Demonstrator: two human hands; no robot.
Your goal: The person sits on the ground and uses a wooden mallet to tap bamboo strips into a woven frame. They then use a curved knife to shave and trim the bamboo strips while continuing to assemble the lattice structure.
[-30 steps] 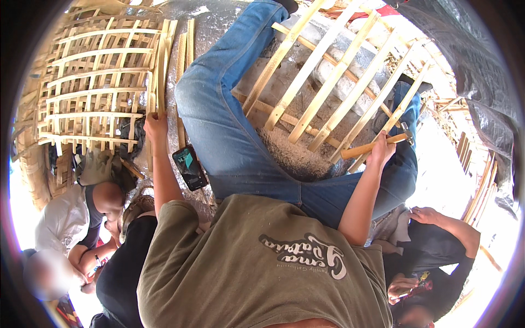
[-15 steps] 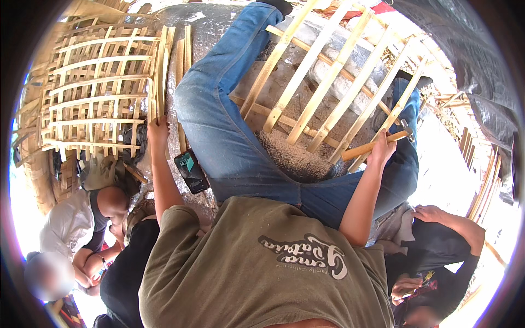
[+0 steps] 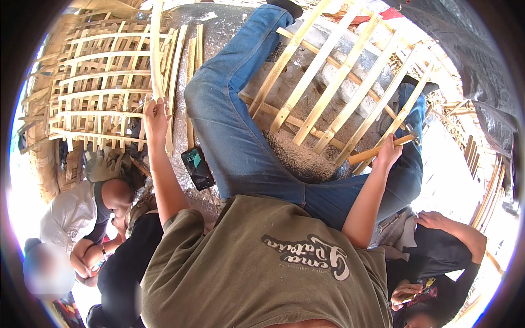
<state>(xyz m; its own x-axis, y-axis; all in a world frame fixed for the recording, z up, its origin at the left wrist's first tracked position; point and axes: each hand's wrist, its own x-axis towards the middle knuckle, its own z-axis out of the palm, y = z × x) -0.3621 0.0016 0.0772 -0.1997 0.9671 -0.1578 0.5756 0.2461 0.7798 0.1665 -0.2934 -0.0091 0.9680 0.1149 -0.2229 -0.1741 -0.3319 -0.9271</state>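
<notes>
My left hand [image 3: 156, 120], raised at the left, is closed round the lower end of a long pale wooden slat [image 3: 156, 60] that points away from me. My right hand [image 3: 387, 152] grips a hammer [image 3: 360, 157] by its wooden handle, near the right knee; its metal head sticks out to the right of the fist. Between my spread legs lies a slatted wooden frame [image 3: 281, 116], with several long parallel slats across two crosspieces. The hammer handle lies over the near ends of its right-hand slats.
Finished-looking lattice panels [image 3: 104, 86] are stacked at the far left, with loose slats [image 3: 176, 82] beside them. A phone [image 3: 197, 168] lies by my left thigh. One person [image 3: 82, 213] sits at lower left, another [image 3: 445, 240] at lower right. Dark plastic sheeting [image 3: 465, 49] hangs at upper right.
My left hand has lifted one slat off the loose slats and moved slightly left and nearer with it. The right hand still holds the hammer; the whole view has shifted a little.
</notes>
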